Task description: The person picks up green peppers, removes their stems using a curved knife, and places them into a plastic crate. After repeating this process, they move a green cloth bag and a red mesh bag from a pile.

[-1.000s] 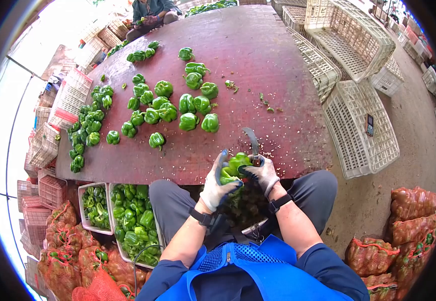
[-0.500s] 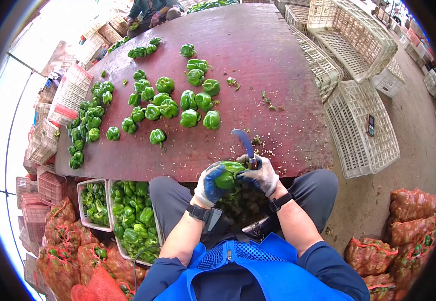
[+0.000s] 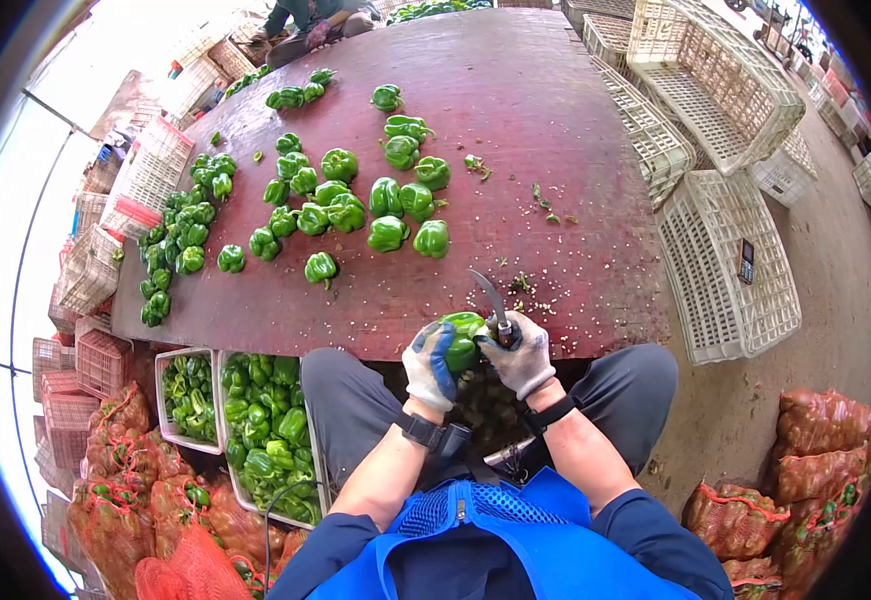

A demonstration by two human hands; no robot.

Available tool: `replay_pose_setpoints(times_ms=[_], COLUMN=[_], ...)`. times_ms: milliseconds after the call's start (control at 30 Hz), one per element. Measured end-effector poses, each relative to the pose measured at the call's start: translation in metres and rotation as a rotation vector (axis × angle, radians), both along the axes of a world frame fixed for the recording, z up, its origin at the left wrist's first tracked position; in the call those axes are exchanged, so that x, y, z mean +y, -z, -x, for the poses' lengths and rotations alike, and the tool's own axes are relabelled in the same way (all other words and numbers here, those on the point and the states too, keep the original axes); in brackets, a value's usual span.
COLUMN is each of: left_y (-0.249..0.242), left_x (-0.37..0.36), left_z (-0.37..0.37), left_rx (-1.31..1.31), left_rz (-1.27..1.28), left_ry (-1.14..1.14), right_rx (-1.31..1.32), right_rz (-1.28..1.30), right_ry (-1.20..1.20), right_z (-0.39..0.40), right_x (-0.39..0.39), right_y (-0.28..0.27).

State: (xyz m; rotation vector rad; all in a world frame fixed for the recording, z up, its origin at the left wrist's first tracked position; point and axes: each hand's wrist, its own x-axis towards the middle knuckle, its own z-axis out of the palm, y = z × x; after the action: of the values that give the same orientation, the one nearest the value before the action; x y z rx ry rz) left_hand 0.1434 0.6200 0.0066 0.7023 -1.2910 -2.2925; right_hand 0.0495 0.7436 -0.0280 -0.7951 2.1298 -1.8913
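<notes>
My left hand [image 3: 429, 366], in a white glove with blue coating, is wrapped round a green bell pepper [image 3: 463, 338] at the table's near edge. On the pepper's right side, my gloved right hand [image 3: 521, 355] grips the dark handle of a curved knife [image 3: 491, 298], its hooked blade pointing up and away from me. The right fingers and thumb reach to the pepper; what they do at its surface is partly hidden. Beyond my hands, several whole bell peppers [image 3: 340, 210] lie on the reddish table [image 3: 525, 110]. Pale seeds and green scraps [image 3: 521, 284] are scattered just past the knife.
Crates of peppers [image 3: 273, 440] stand by my left leg. Red mesh sacks [image 3: 155, 500] lie at lower left, more sacks [image 3: 740, 520] at lower right. White crates [image 3: 725, 265] line the table's right side, one bearing a phone [image 3: 746, 262]. Another person [image 3: 315, 25] sits at the far end.
Both hands have shifted slightly with the pepper, and the left hand has turned to show more of its back. The knife's blade has tilted and dropped a little. The whole view has moved slightly.
</notes>
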Motion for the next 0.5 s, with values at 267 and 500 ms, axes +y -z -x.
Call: replay_pose_setpoints(times_ms=[267,500], left_y=[0.006,-0.001], left_x=[-0.056,-0.067], left_z=[-0.024,-0.04], left_rx=[0.116,0.266], left_rz=[-0.273,-0.382], left_ry=[-0.062,0.022], right_rx=[-0.474,-0.458], right_rz=[0.142,-0.06], right_ry=[-0.153,-0.312], right_z=[0.013,0.003], right_x=[0.008,-0.002], right_y=[0.015,0.011])
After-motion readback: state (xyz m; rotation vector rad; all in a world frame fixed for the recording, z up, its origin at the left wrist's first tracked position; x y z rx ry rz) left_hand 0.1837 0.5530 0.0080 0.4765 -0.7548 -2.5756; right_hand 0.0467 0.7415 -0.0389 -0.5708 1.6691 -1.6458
